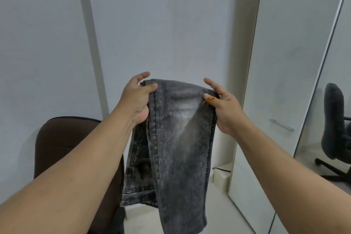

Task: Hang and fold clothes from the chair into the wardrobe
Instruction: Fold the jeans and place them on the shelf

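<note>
A pair of grey washed jeans (176,138) hangs doubled over in front of me, its fold at the top and the legs and waistband dangling down. My left hand (137,99) pinches the left end of the fold. My right hand (224,108) pinches the right end, forefinger stretched out. A brown chair (62,142) stands low on the left, behind my left forearm. The white wardrobe (284,81) rises on the right with its door closed and a metal handle (281,124) showing.
A pale wall fills the background. A mirror panel (334,119) at the far right reflects a dark office chair. A white box (221,177) and a dark cable lie on the floor by the wardrobe's base.
</note>
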